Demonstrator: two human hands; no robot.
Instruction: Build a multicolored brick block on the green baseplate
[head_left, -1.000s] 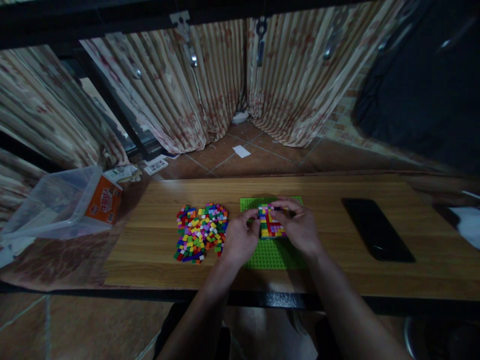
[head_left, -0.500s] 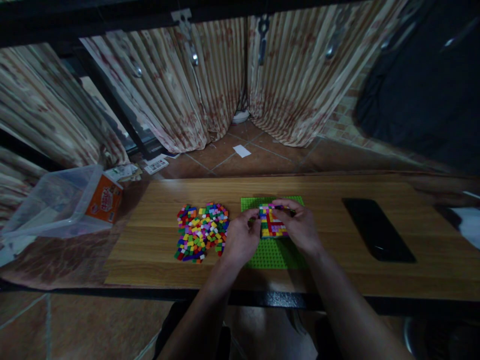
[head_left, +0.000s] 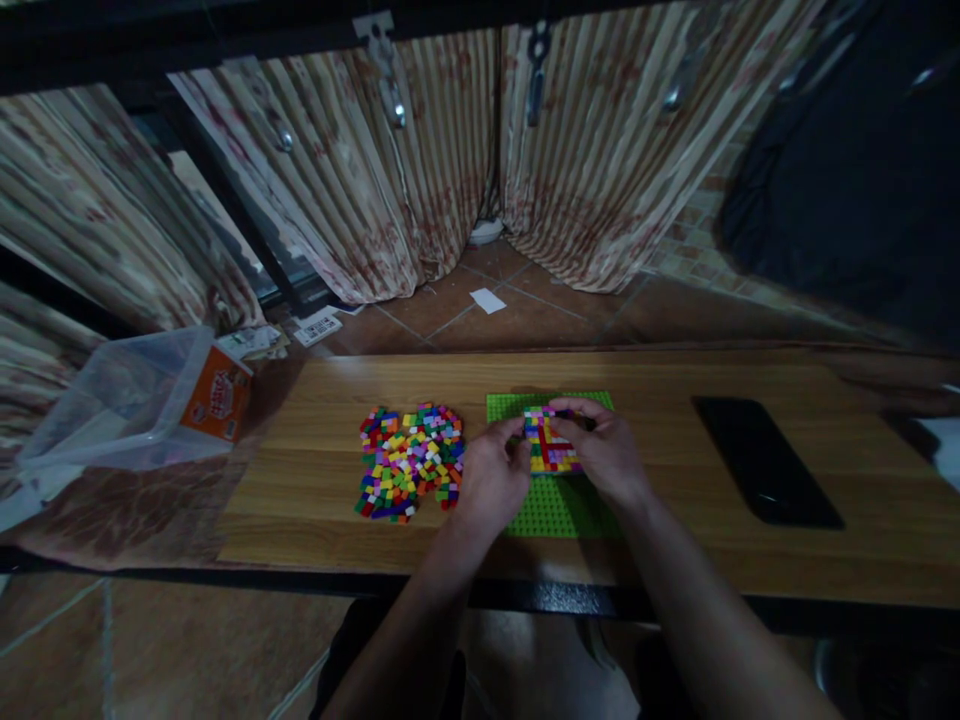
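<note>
1. Head view, places given off the green baseplate (head_left: 555,512), which lies flat on the wooden table (head_left: 675,545).
2. Brick patch (head_left: 553,452): multicolour, studded, pressed onto the baseplate's far half.
3. Right hand (head_left: 606,462): fingertips pinched on a dark brick (head_left: 568,414) at the patch's far edge.
4. Left hand (head_left: 491,482): fingers curled against the patch's left edge; can't tell if it grips anything.
5. Handling, my read: bricks are hard, light, smooth plastic and tiny, so easy to fumble. Pinch by the side walls and press straight down.
6. Loose brick pile (head_left: 409,462): just left of the baseplate.
7. Black phone (head_left: 765,462): well right, glossy slab.
8. Clear plastic tub (head_left: 127,400): far left, off the table.
</note>
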